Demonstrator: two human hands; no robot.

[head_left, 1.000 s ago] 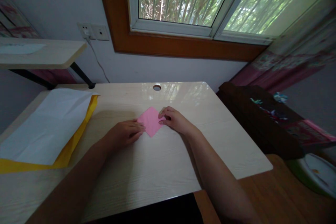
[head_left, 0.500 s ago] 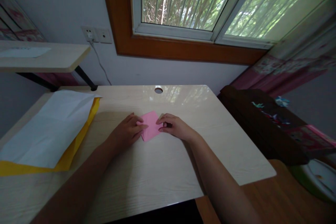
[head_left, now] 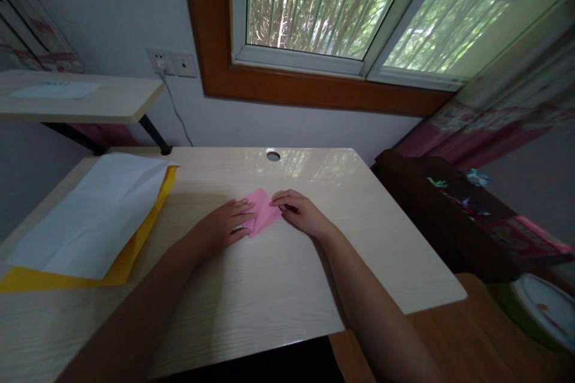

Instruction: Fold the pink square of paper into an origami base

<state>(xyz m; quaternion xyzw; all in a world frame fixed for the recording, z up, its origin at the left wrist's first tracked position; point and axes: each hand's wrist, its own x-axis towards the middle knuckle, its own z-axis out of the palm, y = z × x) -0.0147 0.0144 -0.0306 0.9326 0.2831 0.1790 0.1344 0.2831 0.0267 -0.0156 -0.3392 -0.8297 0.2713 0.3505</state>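
A small folded piece of pink paper (head_left: pixel 260 215) lies on the pale wooden desk (head_left: pixel 269 287), with creases running across it. My left hand (head_left: pixel 227 222) rests flat on the paper's left part, its fingers spread and covering that edge. At the right corner, my right hand (head_left: pixel 299 210) pinches the paper between thumb and fingers. The exact fold under my fingers is hidden.
On the left of the desk, a white sheet (head_left: pixel 96 215) overlaps a yellow sheet (head_left: pixel 135 245). A raised shelf (head_left: pixel 121 99) stands behind them. The desk has a round cable hole (head_left: pixel 273 156) near the wall. A dark wooden cabinet (head_left: pixel 417 209) stands to the right.
My left hand has gone from gripping the paper's left edge to lying flatter over it with fingers spread. My right hand stays at the right corner. The view has shifted slightly.
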